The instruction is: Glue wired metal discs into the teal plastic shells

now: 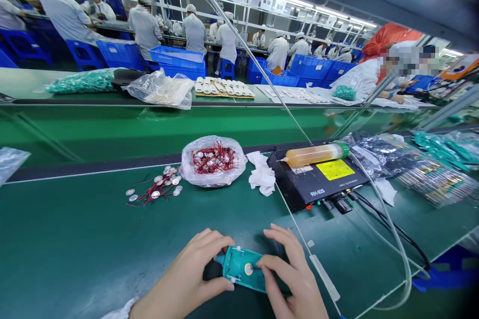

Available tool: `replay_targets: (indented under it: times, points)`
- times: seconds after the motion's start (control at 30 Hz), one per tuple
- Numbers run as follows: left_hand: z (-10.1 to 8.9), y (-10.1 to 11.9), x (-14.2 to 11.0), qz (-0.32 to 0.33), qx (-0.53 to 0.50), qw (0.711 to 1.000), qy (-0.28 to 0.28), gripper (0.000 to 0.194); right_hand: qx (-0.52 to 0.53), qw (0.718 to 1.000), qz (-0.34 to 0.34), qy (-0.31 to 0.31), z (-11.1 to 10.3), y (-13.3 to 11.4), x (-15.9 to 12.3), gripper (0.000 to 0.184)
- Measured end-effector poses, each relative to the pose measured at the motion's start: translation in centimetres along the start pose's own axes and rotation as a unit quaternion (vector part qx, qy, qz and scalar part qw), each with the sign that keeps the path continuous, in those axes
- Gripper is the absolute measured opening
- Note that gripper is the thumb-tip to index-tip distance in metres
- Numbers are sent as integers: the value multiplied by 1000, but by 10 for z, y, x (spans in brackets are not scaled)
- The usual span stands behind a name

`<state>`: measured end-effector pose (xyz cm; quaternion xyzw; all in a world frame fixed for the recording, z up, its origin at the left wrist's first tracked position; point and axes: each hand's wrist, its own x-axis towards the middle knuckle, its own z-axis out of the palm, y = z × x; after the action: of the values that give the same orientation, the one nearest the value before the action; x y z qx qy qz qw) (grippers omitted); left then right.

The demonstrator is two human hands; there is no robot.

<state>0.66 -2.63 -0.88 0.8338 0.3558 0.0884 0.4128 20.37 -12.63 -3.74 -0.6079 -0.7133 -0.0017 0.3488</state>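
Note:
My left hand [187,274] grips a teal plastic housing [235,261] by its left end, thumb on the near edge and fingers on the far one. The housing's open inside faces up, with small white parts at its edges. A round metal disc [249,269] sits inside it. Over the housing's right part, my right hand [290,274] has thumb and index finger closed together beside the disc; whatever is between them is too small to make out. Beyond my hands lie a loose pile of discs with red and black wires [155,192] and a plastic bag [185,164] full of more.
A black RH-928 box [318,184] stands right, an amber-filled syringe tube [314,154] on top, with cables and a clear hose [396,229]. White tissue [262,174] lies beside it. A conveyor [112,127] runs behind, carrying white parts [224,88]. Co-workers sit beyond.

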Motion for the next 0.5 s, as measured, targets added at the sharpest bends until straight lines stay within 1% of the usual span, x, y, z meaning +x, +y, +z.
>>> replay_targets:
  times: [0.1,0.33,0.4,0.5]
  points:
    - [0,-1,0,4,3,1000,2,42,-9,1000,-6,3,0,0,0,26]
    - [1,2,0,-1,-3,1000,-11,42,-42,994,-54,-82,-1,3,-2,30]
    - [0,3,0,-5,-6,1000,-15,39,-52,992,-54,-100,-4,3,0,30]
    - [-1,6,0,-14,-10,1000,-20,36,-55,991,-47,-113,-5,-2,3,24]
